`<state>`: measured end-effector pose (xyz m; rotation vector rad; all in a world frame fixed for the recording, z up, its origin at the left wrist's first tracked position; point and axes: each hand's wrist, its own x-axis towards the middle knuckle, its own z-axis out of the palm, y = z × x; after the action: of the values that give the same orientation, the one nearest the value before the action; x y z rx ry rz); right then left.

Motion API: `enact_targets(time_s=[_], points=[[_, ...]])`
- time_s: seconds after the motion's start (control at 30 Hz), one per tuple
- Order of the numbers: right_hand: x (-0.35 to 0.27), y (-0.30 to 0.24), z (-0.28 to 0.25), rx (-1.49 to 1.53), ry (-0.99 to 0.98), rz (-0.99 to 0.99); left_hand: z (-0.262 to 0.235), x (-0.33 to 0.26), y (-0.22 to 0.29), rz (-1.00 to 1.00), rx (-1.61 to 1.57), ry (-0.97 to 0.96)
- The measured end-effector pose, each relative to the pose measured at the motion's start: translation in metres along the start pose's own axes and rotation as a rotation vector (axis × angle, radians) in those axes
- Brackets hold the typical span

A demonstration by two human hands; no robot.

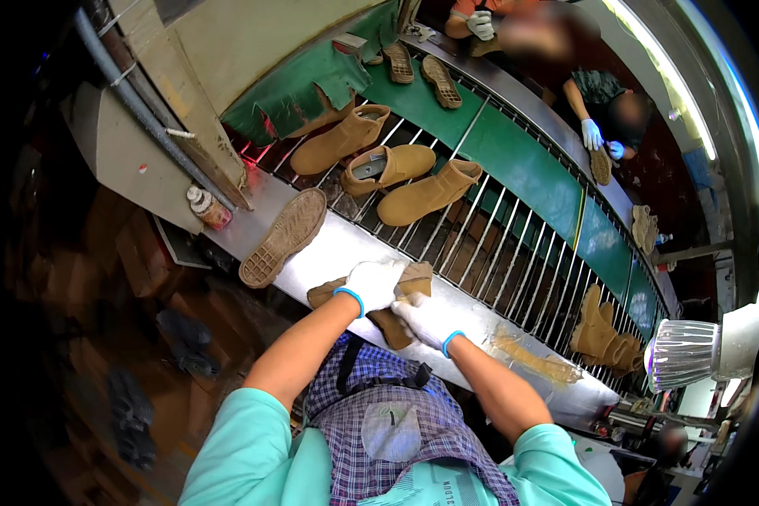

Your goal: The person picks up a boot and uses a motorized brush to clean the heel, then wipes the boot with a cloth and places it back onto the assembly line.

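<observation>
At the metal ledge in front of me, my left hand (374, 286) in a white glove is closed over a tan suede boot (393, 329). My right hand (424, 321), gloved too, grips the boot from the right with its fingers curled in. Tan parts show on several sides of the gloves; whether they belong to one boot or two, I cannot tell. Left of my hands a loose brown shoe sole (283, 239) lies on the ledge, tread up. Just beyond, three tan boots rest on the wire rack, the nearest boot (430, 194) lying with its opening to the right.
Metal rods (514, 228) run along beside a green belt (523, 156) carrying more soles (441, 81). Further boots (600, 329) stand at right near a lamp (685, 354). A small bottle (208, 208) sits by the left post. Gloved co-workers work across the line.
</observation>
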<state>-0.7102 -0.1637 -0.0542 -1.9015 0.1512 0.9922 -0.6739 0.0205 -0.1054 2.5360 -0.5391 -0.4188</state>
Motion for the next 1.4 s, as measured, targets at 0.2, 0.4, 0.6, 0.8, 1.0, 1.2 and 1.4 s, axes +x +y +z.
enact_targets(time_s=[0.2,0.4,0.6,0.8,1.0,1.2,1.4], points=[[0.015,0.010,0.011,1.133,-0.212,0.317,0.011,-0.005,-0.008,0.093,0.067,0.100],[0.004,0.006,0.010,0.892,0.006,0.236,0.001,-0.012,-0.005,0.072,0.024,0.038],[0.014,0.050,-0.065,1.128,-0.159,0.299,-0.004,-0.014,-0.005,0.080,0.010,-0.017],[0.025,0.065,-0.052,1.175,-0.179,0.265,-0.014,0.017,0.017,0.013,-0.038,0.000],[0.010,0.025,-0.028,0.431,-0.083,0.146,0.016,0.030,0.021,0.025,-0.047,-0.004],[-0.023,-0.027,-0.044,-0.284,-0.057,0.085,0.015,0.021,0.017,0.083,-0.050,0.077],[0.021,0.036,-0.051,-0.723,0.278,-0.137,0.008,0.027,0.022,0.067,-0.009,0.004]])
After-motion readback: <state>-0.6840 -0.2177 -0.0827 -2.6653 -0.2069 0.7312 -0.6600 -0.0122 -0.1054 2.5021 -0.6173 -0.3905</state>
